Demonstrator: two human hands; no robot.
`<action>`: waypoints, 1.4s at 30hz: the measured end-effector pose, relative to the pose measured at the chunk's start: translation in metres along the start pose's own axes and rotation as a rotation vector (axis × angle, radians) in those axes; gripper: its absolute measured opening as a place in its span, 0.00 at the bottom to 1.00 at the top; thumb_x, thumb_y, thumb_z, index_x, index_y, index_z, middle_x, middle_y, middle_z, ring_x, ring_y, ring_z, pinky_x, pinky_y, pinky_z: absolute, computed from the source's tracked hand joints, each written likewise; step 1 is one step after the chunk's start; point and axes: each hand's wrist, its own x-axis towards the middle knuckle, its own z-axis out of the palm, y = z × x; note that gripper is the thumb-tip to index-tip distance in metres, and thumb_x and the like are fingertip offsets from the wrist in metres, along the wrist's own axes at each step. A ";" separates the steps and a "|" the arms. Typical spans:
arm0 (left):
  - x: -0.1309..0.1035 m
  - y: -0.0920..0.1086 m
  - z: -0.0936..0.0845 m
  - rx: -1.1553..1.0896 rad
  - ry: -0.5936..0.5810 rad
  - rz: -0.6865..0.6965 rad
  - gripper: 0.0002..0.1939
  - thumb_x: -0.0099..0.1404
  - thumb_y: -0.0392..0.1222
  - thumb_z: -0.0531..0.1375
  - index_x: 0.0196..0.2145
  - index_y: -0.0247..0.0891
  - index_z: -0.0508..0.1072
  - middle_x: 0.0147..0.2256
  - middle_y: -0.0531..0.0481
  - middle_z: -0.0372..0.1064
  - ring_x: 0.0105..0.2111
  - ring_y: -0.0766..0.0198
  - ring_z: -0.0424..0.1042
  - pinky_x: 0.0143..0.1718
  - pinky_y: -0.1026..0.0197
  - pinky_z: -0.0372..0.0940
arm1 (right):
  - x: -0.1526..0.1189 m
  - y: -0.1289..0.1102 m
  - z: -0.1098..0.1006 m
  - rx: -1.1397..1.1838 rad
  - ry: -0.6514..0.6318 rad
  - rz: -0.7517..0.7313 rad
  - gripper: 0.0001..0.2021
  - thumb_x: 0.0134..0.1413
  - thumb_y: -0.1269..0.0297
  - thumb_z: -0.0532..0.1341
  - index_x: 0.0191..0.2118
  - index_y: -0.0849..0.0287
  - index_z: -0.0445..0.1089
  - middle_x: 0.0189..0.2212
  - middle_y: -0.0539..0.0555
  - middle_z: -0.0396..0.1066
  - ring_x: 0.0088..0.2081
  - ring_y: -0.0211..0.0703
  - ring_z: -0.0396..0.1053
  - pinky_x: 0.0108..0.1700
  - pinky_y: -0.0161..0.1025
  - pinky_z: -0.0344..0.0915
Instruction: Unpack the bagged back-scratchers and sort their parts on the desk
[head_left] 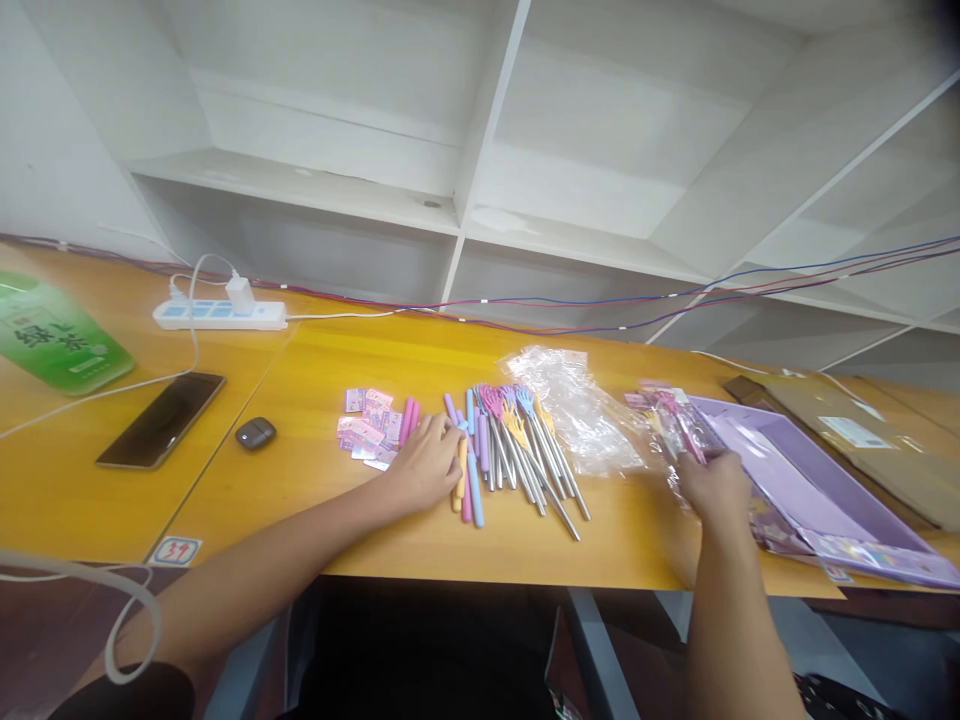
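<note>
My left hand (426, 466) reaches over the coloured handles (472, 487), its fingers bent down at a yellow one; whether it grips one is hard to tell. To the right of the handles lies a pile of metal rods (536, 460) with pink, yellow, blue and purple claw-shaped heads. Small printed cards (369, 428) lie left of my hand, beside two pink handles. My right hand (715, 484) is closed on a clear bag with a pink item (686, 425) inside, next to the purple tray (780, 470). Clear plastic bags (574, 410) are heaped behind the rods.
At the left are a green bottle (64, 335), a phone (161, 420), a small black case (256, 433) and a power strip (220, 315). A flat cardboard box (862, 445) lies at the far right. Cables run along the table's back edge below white shelves.
</note>
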 end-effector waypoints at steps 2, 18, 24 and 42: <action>0.000 -0.001 0.001 0.006 -0.003 0.004 0.13 0.69 0.32 0.55 0.49 0.39 0.72 0.48 0.41 0.66 0.50 0.47 0.67 0.54 0.43 0.69 | -0.012 -0.009 -0.010 0.099 0.027 0.152 0.26 0.57 0.49 0.61 0.56 0.60 0.71 0.45 0.74 0.77 0.45 0.73 0.76 0.44 0.59 0.72; 0.010 -0.007 -0.019 -0.913 0.039 -0.037 0.25 0.77 0.61 0.56 0.59 0.42 0.74 0.56 0.40 0.73 0.57 0.50 0.72 0.61 0.47 0.65 | -0.229 -0.183 -0.071 1.256 -0.773 -0.287 0.15 0.62 0.52 0.68 0.39 0.51 0.61 0.29 0.46 0.64 0.25 0.38 0.64 0.27 0.37 0.65; 0.023 -0.007 -0.019 -1.554 0.114 -0.219 0.34 0.70 0.71 0.60 0.53 0.37 0.76 0.50 0.38 0.78 0.49 0.51 0.78 0.53 0.50 0.72 | -0.304 -0.232 -0.055 1.587 -1.301 0.006 0.19 0.62 0.43 0.68 0.42 0.52 0.67 0.26 0.46 0.62 0.24 0.37 0.61 0.23 0.35 0.59; 0.024 -0.001 -0.039 -1.682 0.245 -0.382 0.22 0.64 0.53 0.72 0.42 0.36 0.70 0.38 0.47 0.76 0.28 0.66 0.75 0.29 0.64 0.71 | -0.304 -0.237 -0.042 1.203 -1.313 -0.333 0.25 0.57 0.37 0.69 0.37 0.53 0.63 0.23 0.48 0.73 0.22 0.42 0.70 0.28 0.40 0.67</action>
